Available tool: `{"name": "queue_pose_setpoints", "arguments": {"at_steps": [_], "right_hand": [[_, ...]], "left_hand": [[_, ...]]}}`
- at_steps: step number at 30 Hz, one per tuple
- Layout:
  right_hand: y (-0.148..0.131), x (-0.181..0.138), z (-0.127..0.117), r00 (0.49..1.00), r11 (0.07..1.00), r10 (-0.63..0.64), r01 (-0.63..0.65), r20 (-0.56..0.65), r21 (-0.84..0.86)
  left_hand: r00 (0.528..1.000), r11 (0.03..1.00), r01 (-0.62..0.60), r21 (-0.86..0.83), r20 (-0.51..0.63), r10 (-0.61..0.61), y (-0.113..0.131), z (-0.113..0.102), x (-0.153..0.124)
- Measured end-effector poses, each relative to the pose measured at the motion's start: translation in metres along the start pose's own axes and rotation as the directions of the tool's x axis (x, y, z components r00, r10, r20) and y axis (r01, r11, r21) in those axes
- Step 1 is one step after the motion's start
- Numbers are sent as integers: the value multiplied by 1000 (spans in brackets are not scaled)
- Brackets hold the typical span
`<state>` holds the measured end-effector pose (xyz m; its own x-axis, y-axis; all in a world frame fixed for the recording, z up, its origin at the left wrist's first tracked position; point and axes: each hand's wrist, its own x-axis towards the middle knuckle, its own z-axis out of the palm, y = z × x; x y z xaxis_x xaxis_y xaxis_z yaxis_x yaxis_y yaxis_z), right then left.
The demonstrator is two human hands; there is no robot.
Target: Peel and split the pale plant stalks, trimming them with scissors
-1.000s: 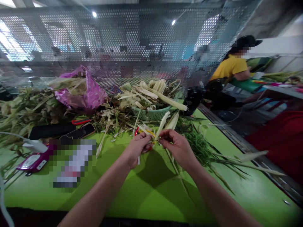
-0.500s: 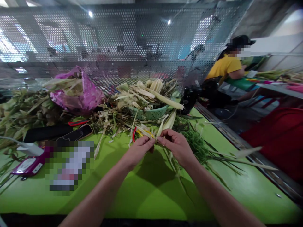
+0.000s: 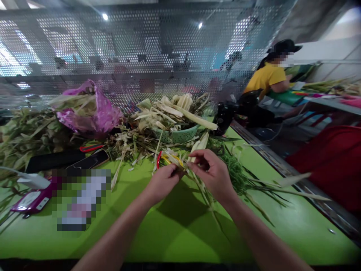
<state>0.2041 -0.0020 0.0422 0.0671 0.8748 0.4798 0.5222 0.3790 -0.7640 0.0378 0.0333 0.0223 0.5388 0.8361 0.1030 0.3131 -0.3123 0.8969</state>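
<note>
My left hand is closed, its thumb and fingers pinching pale strips of corn husk above the table. Close on the right, my right hand is curled at the same husk, thumb and forefinger at its near end; the exact contact is partly hidden. Thin husk ends hang below the hands. Just beyond my left fingers lies a red and yellow looped thing, perhaps scissor handles, partly covered.
Behind the hands stands a green basket heaped with husks. Green shredded strands lie to the right. Leftward are a purple bag, a red cutter, a phone and a purple power strip. A person in yellow sits far right.
My right forefinger has lifted and opened away from the thumb, and the two hands' fingertips have drawn slightly apart. The view has shifted a little.
</note>
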Motion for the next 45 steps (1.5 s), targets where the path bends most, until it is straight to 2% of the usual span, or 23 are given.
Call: {"name": "queue_pose_setpoints", "arguments": {"at_steps": [2, 4, 12, 16, 18, 20, 22, 24, 26, 29, 31, 33, 36, 41, 45], "right_hand": [[-3, -1, 1, 992, 996, -78, 81, 99, -34], [-5, -1, 3, 983, 993, -102, 109, 154, -38], [-1, 0, 6, 991, 990, 65, -79, 121, 118], [-3, 0, 7, 991, 989, 84, -96, 106, 112], [-6, 0, 6, 994, 992, 66, -75, 85, 100], [-10, 1, 3, 1000, 998, 21, -22, 15, 60], [-13, 1, -1, 995, 999, -54, 54, -81, -9], [-16, 0, -3, 985, 990, -128, 120, -119, -71], [-17, -1, -3, 983, 981, -171, 162, -73, -105], [-16, -4, 4, 985, 972, -152, 164, 87, -167], [-15, -6, 9, 979, 962, -111, 149, 172, -229], [-13, -7, 12, 975, 949, -80, 138, 207, -282], [-11, -7, 15, 974, 947, -53, 119, 221, -299], [-9, -7, 17, 975, 953, -5, 72, 222, -295], [-9, -7, 17, 974, 962, -3, 64, 224, -266]], "left_hand": [[1000, 998, -5, 67, -7, 6, 0, 2, -1], [1000, 996, -11, 86, 5, 10, 0, 4, -2], [988, 998, 0, -62, 154, 10, 6, 13, -6], [986, 990, 12, -137, 166, 11, 6, 18, -7], [987, 963, 74, -258, 157, -34, 5, 19, -6], [986, 879, 165, -446, 108, -130, 4, 18, -5], [964, 723, 225, -653, 41, -263, 2, 16, -3], [936, 562, 218, -798, 7, -353, 1, 12, -1], [933, 455, 175, -873, -1, -361, 1, 9, 1], [948, 384, 95, -918, -34, -316, 3, 7, 2], [955, 380, 74, -922, -44, -294, 5, 7, 3], [960, 417, 81, -906, -42, -277, 5, 7, 2], [962, 478, 87, -874, -51, -269, 5, 8, 2], [969, 504, 76, -860, -56, -242, 6, 8, 2], [958, 582, 94, -808, -85, -273, 3, 9, 2]]}}
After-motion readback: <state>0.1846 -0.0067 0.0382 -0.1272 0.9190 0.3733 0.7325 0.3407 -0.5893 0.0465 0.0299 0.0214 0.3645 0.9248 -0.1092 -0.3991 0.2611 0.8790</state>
